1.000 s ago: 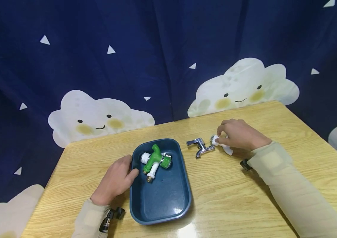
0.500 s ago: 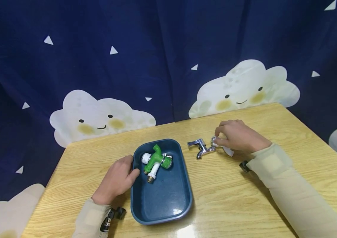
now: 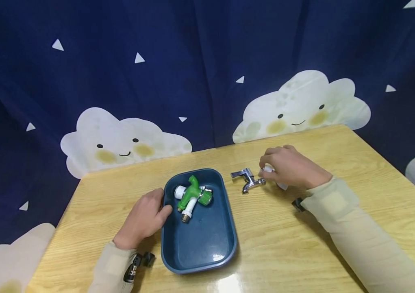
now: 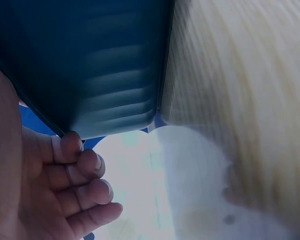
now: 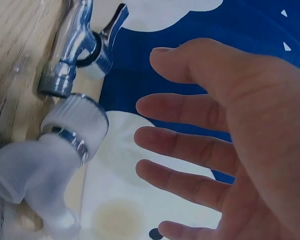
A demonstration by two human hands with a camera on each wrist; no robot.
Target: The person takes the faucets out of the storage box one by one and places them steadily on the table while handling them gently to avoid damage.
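My left hand [image 3: 143, 219] holds the left wall of a dark blue plastic tray [image 3: 207, 244], thumb over the rim and fingers outside. In the left wrist view those fingers [image 4: 72, 192] curl loosely beside the wall. Inside the tray lie a green tap [image 3: 192, 193] and a white tap [image 3: 189, 209] with a brass threaded end, partly under the green one. My right hand [image 3: 289, 167] is over another white tap [image 3: 282, 186] on the table, hiding much of it. The right wrist view shows the fingers spread, apart from this tap's ribbed knob [image 5: 72, 117].
A chrome tap [image 3: 250, 181] with a lever handle lies on the wooden table [image 3: 266, 244], between the tray and the right hand. Its threaded end is close to the white tap's knob. Behind the table's far edge hangs a dark blue curtain [image 3: 163, 61] with cloud faces.
My right hand has shifted slightly left over the white tap, covering more of it. The left hand stays on the tray wall, and the chrome tap keeps its place.
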